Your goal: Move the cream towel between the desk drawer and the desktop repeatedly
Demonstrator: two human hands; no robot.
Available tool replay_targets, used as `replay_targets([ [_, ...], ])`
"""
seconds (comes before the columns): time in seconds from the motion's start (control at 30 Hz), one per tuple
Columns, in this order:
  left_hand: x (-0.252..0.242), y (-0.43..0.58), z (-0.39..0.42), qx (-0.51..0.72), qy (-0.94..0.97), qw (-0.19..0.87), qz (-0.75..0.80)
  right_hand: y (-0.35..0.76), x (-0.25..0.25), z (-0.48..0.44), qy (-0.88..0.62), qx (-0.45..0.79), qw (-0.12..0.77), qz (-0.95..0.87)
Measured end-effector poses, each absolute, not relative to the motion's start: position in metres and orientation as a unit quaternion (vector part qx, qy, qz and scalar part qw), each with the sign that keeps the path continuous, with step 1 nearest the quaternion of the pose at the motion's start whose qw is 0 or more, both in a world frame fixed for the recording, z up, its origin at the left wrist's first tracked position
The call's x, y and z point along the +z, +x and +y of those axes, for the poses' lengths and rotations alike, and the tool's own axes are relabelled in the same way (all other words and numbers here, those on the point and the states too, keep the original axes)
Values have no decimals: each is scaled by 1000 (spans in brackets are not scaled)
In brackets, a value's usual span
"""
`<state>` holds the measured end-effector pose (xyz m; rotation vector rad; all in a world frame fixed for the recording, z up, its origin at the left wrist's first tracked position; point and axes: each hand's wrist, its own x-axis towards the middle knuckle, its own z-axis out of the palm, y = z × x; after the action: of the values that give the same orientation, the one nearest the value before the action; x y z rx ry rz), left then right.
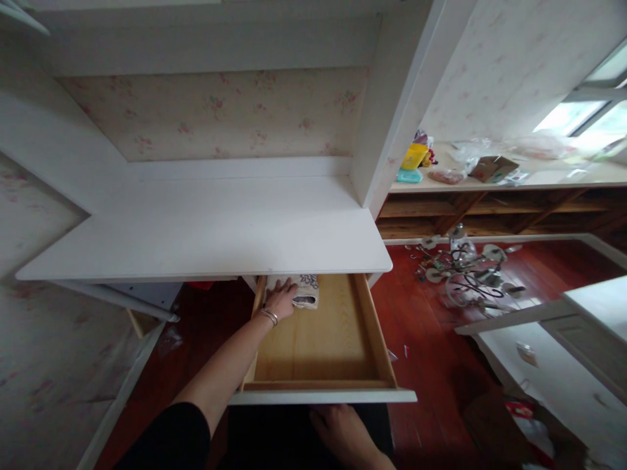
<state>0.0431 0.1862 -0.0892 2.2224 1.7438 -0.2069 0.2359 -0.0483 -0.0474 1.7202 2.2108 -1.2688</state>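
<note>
My left hand (281,299) reaches into the back left of a pulled-out wooden drawer (333,339). Its fingers press on a beige cloth (307,294) with a dark printed pattern, which looks folded and lies on the drawer's bottom. A dark oval shows on the cloth's near side. Below the white drawer front (323,396), my right hand (345,432) is curled, close under its lower edge. The fingertips there are mostly hidden, so I cannot make out what they hold, if anything.
Above the drawer extends a white desk top (235,228) with side panels rising from it. To the right, a chandelier (463,271) lies on the red wooden floor (416,365). A white cabinet (578,365) is at the lower right. Plastic bags and a cardboard box (492,168) sit on the window ledge.
</note>
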Motion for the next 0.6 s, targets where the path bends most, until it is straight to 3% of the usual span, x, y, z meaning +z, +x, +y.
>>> replay_targets([
  [0.6,-89,178,198,-103,830,255,485,244,-45,-47,543,-450,-15,709],
])
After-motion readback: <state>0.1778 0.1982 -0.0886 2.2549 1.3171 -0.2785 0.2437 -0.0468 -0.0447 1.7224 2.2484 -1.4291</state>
